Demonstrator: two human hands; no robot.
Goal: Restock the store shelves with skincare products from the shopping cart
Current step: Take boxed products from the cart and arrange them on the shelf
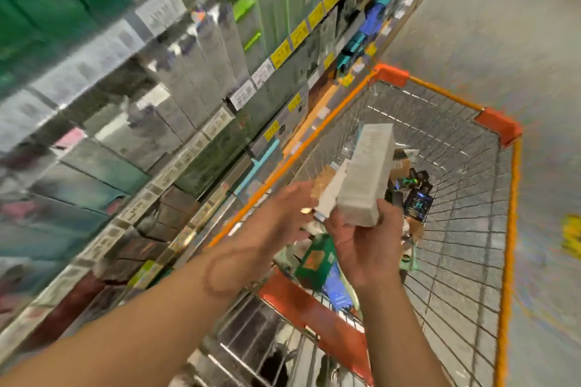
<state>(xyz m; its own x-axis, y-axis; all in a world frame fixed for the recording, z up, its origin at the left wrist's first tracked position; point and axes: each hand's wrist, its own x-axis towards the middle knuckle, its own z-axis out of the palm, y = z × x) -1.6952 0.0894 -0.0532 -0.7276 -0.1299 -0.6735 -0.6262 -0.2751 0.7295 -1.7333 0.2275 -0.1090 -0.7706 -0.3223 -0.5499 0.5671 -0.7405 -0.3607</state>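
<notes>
Shopping cart (pixel 440 198): grey wire mesh in a grid, orange rim, red-orange corner caps and a red-orange bar at its near end.
Inside the cart: green box (pixel 314 261) with an orange panel, blue pack (pixel 338 287) beside it, black packs (pixel 415 195) deeper in.
Above the cart: pale grey-white box (pixel 366 176), faint print.
Left of the cart: shelves (pixel 157 104) with silver-grey and green boxes, yellow and white price tags (pixel 298 34).

A shop aisle — shelves (pixel 176 78) packed with boxed goods, yellow and white price tags (pixel 280 52) along their edges, and an orange-rimmed wire cart (pixel 511 198) alongside.
</notes>
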